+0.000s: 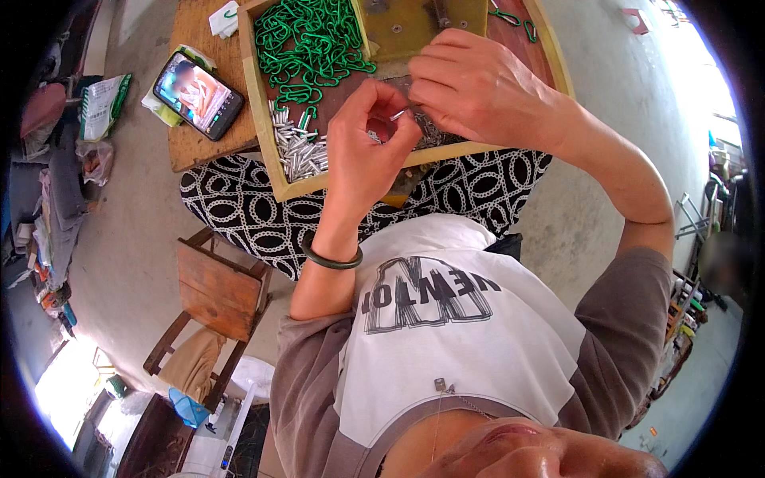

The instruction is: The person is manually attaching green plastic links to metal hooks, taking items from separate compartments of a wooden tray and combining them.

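My left hand (362, 139) is closed in a pinch over the front of a wood-framed tray (265, 143). Between its thumb and forefinger a small silver pin (398, 115) shows. Right beside those fingertips is my right hand (470, 88), its fingers bent and pressed together; what they hold, if anything, is hidden. Left of my hands, green wire clips (307, 44) fill the tray's far corner in a tangled heap. Loose silver pins (296, 151) lie in the near left corner. Small dark metal bits (434, 134) sit partly covered beneath my right hand.
A yellowish metal plate (398, 32) stands at the tray's far side, with finished-looking green clips (529, 30) to its right. A phone (199, 95) leans on a wooden table at left. A wooden chair (211, 279) stands on the floor to my left.
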### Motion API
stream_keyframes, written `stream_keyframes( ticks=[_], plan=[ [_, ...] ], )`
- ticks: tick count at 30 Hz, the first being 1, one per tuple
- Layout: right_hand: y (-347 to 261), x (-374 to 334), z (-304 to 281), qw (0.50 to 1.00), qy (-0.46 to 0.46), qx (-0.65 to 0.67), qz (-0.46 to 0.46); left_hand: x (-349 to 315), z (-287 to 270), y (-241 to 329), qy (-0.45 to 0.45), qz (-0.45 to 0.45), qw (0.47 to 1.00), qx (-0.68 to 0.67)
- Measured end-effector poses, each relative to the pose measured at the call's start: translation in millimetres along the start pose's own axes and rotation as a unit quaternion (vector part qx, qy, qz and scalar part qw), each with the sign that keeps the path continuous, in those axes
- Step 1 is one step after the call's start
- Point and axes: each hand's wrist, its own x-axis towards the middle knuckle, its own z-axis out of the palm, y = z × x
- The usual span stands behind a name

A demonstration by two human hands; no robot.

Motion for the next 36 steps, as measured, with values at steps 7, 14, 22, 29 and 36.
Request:
stream_keyframes(
  ticks=[7, 14, 22, 29, 36],
  plan=[
    [-1.2, 2.4, 0.4, 1.000, -0.010, -0.026, -0.014, -1.3, -0.7, 0.8, 0.002, -0.003, 1.000, 0.009],
    [-1.5, 3.7, -0.5, 0.998, -0.027, -0.051, -0.026, -1.8, 0.0, -1.6, 0.001, -0.012, 1.000, 0.026],
    [-4.9, 6.3, -3.6, 0.996, -0.046, -0.071, -0.039, -1.7, 2.0, -0.2, 0.002, -0.007, 1.000, 0.029],
    [-2.2, 5.6, -6.0, 0.994, -0.057, -0.083, -0.040, -1.4, 0.5, -1.7, 0.008, -0.001, 1.000, 0.022],
    [-7.1, 9.1, -3.2, 0.991, -0.056, -0.110, -0.050, -0.6, 1.0, 2.7, 0.004, 0.003, 0.999, 0.053]
  ],
)
